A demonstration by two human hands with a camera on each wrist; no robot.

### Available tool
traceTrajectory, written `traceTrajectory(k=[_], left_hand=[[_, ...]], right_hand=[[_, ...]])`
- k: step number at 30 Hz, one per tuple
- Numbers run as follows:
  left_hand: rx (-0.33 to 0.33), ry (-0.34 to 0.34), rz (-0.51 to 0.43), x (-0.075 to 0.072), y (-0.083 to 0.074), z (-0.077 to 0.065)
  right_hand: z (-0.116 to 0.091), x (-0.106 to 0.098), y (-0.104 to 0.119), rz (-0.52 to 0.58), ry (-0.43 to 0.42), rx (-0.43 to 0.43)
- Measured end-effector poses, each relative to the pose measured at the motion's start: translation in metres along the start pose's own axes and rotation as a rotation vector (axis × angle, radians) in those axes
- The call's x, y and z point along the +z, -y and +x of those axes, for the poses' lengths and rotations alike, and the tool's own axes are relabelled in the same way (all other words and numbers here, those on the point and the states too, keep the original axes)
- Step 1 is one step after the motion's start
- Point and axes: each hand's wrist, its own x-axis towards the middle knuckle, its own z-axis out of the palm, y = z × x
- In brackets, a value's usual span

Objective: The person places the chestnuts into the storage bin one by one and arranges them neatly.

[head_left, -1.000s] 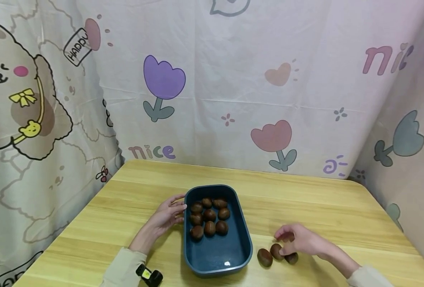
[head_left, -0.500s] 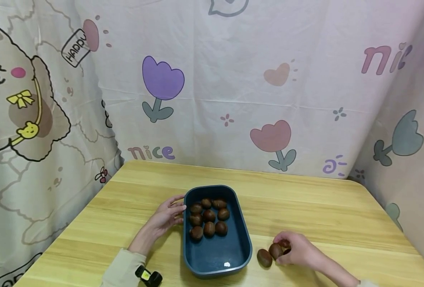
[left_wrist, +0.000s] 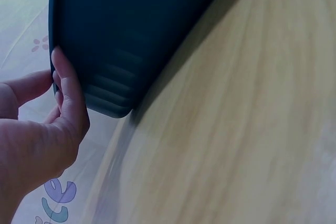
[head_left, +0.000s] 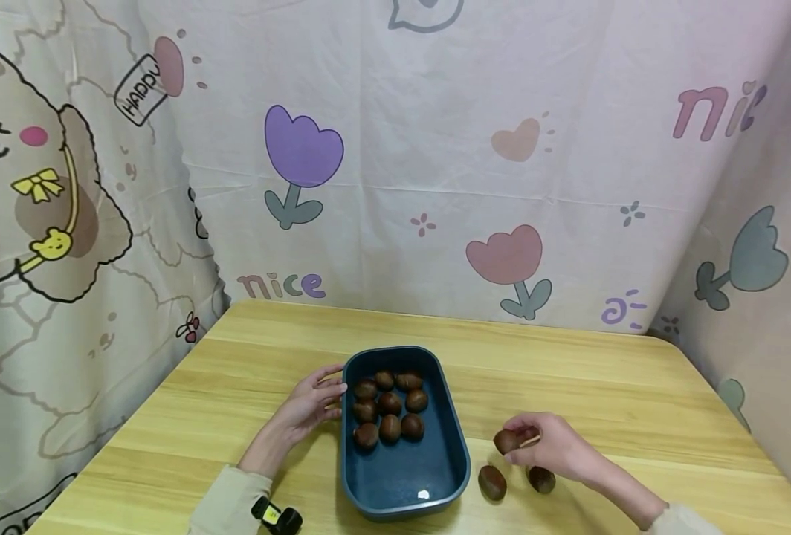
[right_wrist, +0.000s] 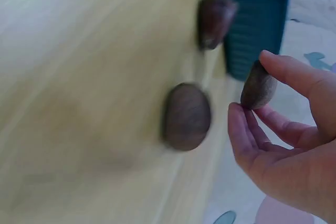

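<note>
My right hand [head_left: 556,446] pinches a brown chestnut [right_wrist: 259,86] between thumb and fingertips, just right of a dark blue box [head_left: 405,479]. Two more chestnuts lie on the table below that hand: one [head_left: 492,483] beside the box's right wall and another [head_left: 541,479] partly under the hand. Several chestnuts [head_left: 389,403] sit grouped inside the far part of the box; its near part shows bare bottom. At the box's left side, my left hand [head_left: 310,401] touches the outer wall and rim with loosely extended fingers, also seen in the left wrist view.
The box stands on a light wooden table [head_left: 255,334]. A patterned curtain [head_left: 395,148] hangs behind the table and along both sides. A black strapped device [head_left: 277,515] sits at the left sleeve.
My right hand closed on the middle of the three loose chestnuts and drew it away, up and slightly left in the head view. The left hand and the box stayed in place.
</note>
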Motion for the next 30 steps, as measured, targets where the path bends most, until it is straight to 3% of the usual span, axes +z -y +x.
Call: traceTrajectory(k=[7, 16, 22, 30], left_hand=[[0.007, 0.005, 0.004, -0.002, 0.000, -0.001], [0.012, 0.018, -0.004, -0.002, 0.002, 0.001], [0.012, 0.013, -0.008, -0.002, 0.003, 0.001], [0.014, 0.018, -0.005, -0.002, 0.003, 0.001]], right_hand=[[0.011, 0.005, 0.032, 0.087, -0.004, -0.001], [0.025, 0.029, 0.068, 0.152, -0.020, -0.053], [0.033, 0.043, 0.079, 0.161, 0.007, -0.069], [0.045, 0.055, 0.089, 0.152, 0.032, -0.021]])
